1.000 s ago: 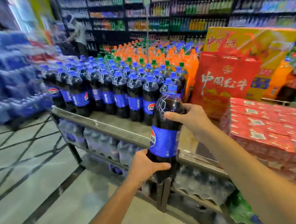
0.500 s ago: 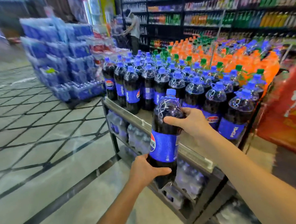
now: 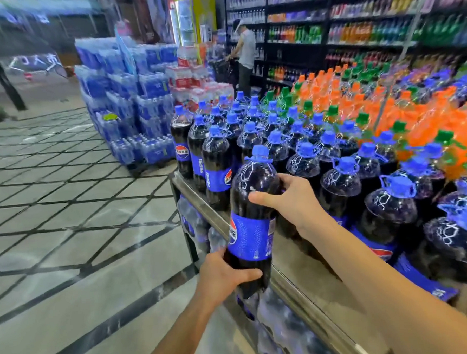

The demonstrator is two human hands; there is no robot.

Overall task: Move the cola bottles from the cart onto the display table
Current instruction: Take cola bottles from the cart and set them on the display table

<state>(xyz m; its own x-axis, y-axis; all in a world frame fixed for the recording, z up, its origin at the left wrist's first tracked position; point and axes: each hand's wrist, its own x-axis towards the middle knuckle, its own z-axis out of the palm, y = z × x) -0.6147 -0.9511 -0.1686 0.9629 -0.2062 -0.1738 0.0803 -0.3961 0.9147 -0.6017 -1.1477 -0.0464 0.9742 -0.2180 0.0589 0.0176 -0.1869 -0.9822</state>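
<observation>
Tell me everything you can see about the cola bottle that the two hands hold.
The cola bottle is large, clear plastic, full of dark drink, with a blue cap and blue label. It is nearly upright at the display table's metal edge. The left hand grips its lower part; the right hand grips its shoulder.

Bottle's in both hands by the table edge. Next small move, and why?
Probably lift the cola bottle slightly and carry it right, over the table rim, onto the bare strip. The left hand grips its base, the right hand its shoulder; the base looks lower than the rim.
</observation>
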